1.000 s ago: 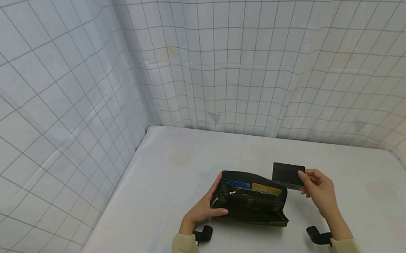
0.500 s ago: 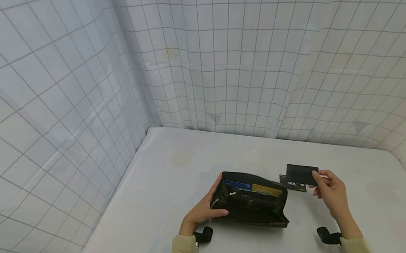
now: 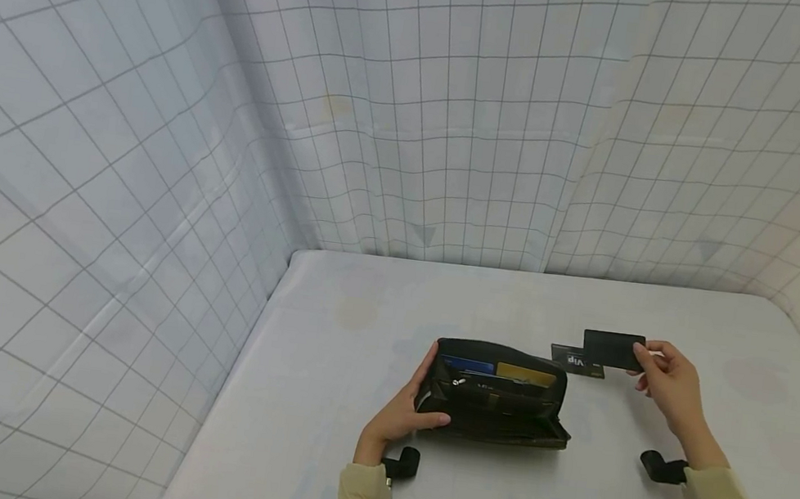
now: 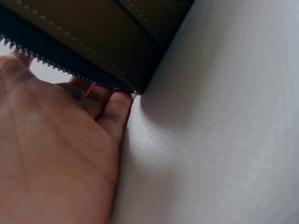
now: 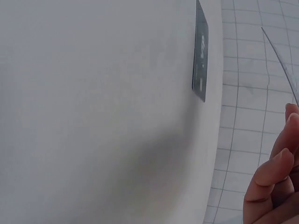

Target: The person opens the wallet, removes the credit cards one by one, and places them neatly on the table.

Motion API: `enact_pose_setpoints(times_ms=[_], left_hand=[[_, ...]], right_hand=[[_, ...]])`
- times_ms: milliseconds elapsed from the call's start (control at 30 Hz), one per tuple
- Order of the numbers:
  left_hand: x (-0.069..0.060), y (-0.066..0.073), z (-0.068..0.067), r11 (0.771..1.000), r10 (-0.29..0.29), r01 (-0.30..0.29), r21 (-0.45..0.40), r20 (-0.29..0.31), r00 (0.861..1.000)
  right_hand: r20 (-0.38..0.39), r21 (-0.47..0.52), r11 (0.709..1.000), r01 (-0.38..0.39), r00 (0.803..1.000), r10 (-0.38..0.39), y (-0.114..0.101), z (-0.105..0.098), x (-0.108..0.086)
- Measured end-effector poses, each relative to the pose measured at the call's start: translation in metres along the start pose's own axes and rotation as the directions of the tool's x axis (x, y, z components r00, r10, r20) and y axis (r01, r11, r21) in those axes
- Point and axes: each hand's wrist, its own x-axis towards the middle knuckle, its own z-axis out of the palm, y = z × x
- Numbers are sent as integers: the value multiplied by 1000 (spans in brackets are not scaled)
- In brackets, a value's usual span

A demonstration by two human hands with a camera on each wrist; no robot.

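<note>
In the head view my left hand (image 3: 402,414) grips the left end of a dark zip wallet (image 3: 501,403), which stands unzipped on the table. The thumb lies across its front, the fingers along its side. Tucked in its slots are a blue card (image 3: 470,365) and a gold card (image 3: 525,375). My right hand (image 3: 673,388) pinches the right edge of a plain black card (image 3: 609,349) between thumb and fingers. Beneath and left of that, a black "Vip" card (image 3: 565,360) lies on the table. The right wrist view shows the held card (image 5: 279,58) edge-on, bowed slightly.
A white-covered table (image 3: 323,405) carries everything. Behind it hangs a white gridded curtain (image 3: 440,155), with another gridded panel (image 3: 120,168) at the left. Metal zip teeth (image 4: 51,64) run along the wallet's edge in the left wrist view.
My right hand has moved right with the black card, away from the wallet. The "Vip" card, hidden behind it at first, now shows on the table. My left hand and the wallet stay put.
</note>
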Motion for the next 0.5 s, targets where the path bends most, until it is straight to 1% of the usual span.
enact_pose_setpoints(times_ms=[67, 200, 333, 500], left_hand=[[0, 0, 0, 1000, 0, 0, 3, -1, 1000], [0, 1, 0, 1000, -1, 1, 11, 3, 1000], [0, 0, 0, 1000, -4, 4, 20, 3, 1000], [0, 0, 0, 1000, -6, 6, 21, 4, 1000]], right_hand=[[-3, -32, 999, 5, 1000, -5, 3, -4, 0], [-2, -97, 995, -23, 1000, 23, 12, -13, 0], [3, -111, 992, -57, 998, 58, 21, -20, -1], [22, -128, 989, -73, 997, 76, 28, -26, 1]])
